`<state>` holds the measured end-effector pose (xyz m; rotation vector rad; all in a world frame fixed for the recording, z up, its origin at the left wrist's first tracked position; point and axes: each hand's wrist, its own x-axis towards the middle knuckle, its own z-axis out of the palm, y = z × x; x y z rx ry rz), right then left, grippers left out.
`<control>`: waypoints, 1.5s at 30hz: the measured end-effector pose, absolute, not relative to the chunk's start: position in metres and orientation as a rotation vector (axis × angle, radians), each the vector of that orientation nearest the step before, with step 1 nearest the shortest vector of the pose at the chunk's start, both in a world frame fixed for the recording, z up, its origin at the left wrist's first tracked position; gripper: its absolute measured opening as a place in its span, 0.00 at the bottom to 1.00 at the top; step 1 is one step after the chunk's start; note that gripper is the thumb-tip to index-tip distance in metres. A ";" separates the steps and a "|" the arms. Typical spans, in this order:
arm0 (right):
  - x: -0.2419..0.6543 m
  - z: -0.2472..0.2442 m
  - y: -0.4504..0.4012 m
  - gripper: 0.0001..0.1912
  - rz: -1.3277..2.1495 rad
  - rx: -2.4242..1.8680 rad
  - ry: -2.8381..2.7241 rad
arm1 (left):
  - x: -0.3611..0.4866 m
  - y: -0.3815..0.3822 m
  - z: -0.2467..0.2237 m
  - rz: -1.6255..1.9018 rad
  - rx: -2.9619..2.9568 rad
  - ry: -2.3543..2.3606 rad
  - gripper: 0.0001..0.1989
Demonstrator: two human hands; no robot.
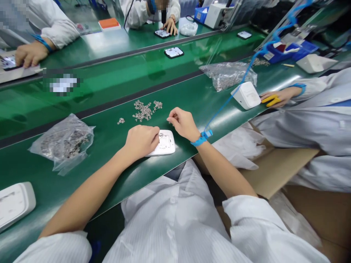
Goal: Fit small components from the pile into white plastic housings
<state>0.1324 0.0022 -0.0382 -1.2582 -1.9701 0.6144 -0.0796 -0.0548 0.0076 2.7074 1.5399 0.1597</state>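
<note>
Landmark: white plastic housing (164, 143), lying flat on the green desk (115, 109) near its front edge.

Left hand (141, 140) rests on the housing's left half, fingers curled down over it, pressing it to the desk. Right hand (183, 122) hovers just behind the housing's right end, thumb and forefinger pinched together; whether a part sits between the fingertips I cannot tell. Blue wrist strap (201, 138) on the right wrist, coiled blue cord (246, 69) running away to the right of the housing.

Loose pile of small metal parts (145, 110) just behind the housing, a few strays to the pile's left. Clear bag of the same parts (64, 142) well left of the housing. A second white housing (15, 202) far left, at the desk's front edge.

Right of the housing: a co-worker's hand (276, 98), with yellow finger cots, beside a white box-shaped unit (246, 95)
</note>
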 end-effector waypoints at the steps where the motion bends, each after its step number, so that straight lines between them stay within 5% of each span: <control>1: 0.136 -0.037 -0.008 0.07 0.675 -1.190 -1.915 | -0.079 -0.055 0.007 0.170 2.711 1.541 0.14; 11: 0.129 -0.033 -0.061 0.09 0.873 -1.124 -1.534 | -0.077 -0.055 0.005 0.177 2.707 1.594 0.14; 20: 0.125 -0.043 -0.058 0.04 0.525 -1.105 -1.950 | -0.077 -0.056 0.005 0.189 2.683 1.589 0.15; 31: 0.128 -0.041 -0.039 0.04 0.874 -1.227 -1.884 | -0.079 -0.056 0.005 0.186 2.725 1.470 0.12; 35: 0.132 -0.037 -0.030 0.09 1.039 -1.328 -1.861 | -0.081 -0.058 0.006 0.173 2.809 1.293 0.19; 41: 0.130 -0.043 -0.054 0.03 0.743 -1.213 -1.869 | -0.086 -0.056 0.009 0.158 2.866 1.203 0.18; 45: 0.136 -0.048 -0.068 0.09 0.566 -1.089 -2.007 | -0.087 -0.055 0.010 0.113 2.885 1.196 0.19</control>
